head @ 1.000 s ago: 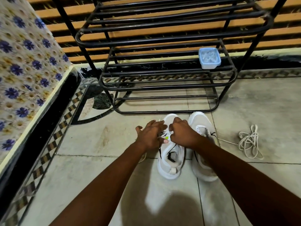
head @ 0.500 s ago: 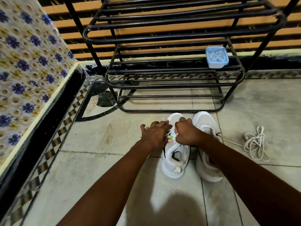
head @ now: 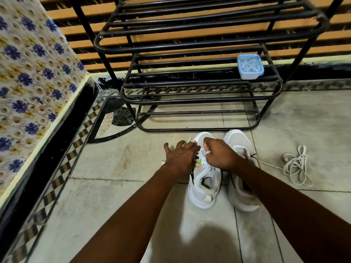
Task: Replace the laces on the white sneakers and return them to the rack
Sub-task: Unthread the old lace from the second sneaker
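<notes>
Rack (head: 209,46) stands just beyond both hands and holds no shoes (one blue tub (head: 250,66) sits far right of them). The pair is on the floor: laced sneaker (head: 205,188) under both hands, second sneaker (head: 239,194) beneath the right wrist.

Change over the last half-second: left hand (head: 180,156) has uncurled. Its fingers are now splayed, pressing the shoe's side and gripping nothing. Right hand (head: 220,156) stays clenched, pinching the lace (head: 206,153) at the eyelets.

Reading: left steadies, right draws a crossing tight. Loose lace coil (head: 296,166) lies well right of the right hand. Lacing looks unfinished.
</notes>
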`<state>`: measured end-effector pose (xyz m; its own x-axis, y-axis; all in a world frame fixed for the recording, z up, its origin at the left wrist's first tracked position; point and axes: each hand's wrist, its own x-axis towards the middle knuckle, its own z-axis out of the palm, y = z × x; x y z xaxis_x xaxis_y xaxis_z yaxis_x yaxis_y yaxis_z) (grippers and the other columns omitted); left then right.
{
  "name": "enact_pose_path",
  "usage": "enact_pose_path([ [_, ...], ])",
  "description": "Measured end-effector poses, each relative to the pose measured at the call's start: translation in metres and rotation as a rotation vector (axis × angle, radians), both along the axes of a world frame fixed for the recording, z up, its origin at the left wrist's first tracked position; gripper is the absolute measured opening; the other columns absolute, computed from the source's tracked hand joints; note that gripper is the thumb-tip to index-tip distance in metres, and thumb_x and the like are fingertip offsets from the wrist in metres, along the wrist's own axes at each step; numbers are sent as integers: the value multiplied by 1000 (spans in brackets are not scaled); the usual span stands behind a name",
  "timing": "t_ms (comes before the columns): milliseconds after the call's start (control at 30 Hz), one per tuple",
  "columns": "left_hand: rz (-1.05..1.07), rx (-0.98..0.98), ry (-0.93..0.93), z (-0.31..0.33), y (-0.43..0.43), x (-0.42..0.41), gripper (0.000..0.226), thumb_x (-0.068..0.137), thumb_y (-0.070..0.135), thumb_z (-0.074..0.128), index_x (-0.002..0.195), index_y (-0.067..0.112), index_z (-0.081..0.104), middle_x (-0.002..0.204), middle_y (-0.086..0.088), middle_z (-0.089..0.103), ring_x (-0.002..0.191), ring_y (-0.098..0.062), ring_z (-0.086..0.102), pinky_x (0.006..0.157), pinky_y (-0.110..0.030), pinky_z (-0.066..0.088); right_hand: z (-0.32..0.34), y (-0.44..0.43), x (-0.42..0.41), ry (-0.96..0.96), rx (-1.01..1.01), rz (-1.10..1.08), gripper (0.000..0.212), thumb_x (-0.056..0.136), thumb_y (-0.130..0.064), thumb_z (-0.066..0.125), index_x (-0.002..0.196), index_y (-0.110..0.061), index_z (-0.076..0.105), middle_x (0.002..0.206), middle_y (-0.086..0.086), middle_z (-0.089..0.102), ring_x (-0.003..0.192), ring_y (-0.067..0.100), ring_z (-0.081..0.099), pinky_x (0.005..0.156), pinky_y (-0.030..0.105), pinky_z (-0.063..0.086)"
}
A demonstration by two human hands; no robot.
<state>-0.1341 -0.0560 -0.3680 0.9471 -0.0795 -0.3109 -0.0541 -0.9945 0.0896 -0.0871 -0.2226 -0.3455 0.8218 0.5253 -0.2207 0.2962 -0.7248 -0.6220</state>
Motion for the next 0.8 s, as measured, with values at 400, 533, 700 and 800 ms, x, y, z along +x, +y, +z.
enact_pose_path([
  [400,-1,-1,-26,5,-2,3,65,95,48,64,153,39,35,155,15,35,149,-15,25,110,-70,12,-5,-6,5,213,165,-272,12,70,-40,57,71,-40,69,83,-9,69,98,26,64,96,59,47],
  [533,-47,-11,-37,2,-2,4,68,94,48,66,154,36,35,159,12,33,152,-10,23,113,-67,9,3,-8,3,39,-49,-174,18,77,-48,59,76,-30,66,86,-9,66,102,22,58,96,48,41],
  [700,-98,-47,-41,-4,-1,7,56,93,40,66,145,34,46,163,9,30,144,-9,40,119,-57,5,10,2,3,-229,-334,74,13,93,-25,57,84,-28,65,97,-10,54,111,20,42,80,41,27],
  [800,-103,-33,-49,-1,-2,8,52,93,37,66,142,32,48,161,10,34,137,-13,51,118,-55,8,14,-7,11,137,219,-139,26,87,-3,57,71,-21,68,75,-9,61,82,18,57,71,33,43],
])
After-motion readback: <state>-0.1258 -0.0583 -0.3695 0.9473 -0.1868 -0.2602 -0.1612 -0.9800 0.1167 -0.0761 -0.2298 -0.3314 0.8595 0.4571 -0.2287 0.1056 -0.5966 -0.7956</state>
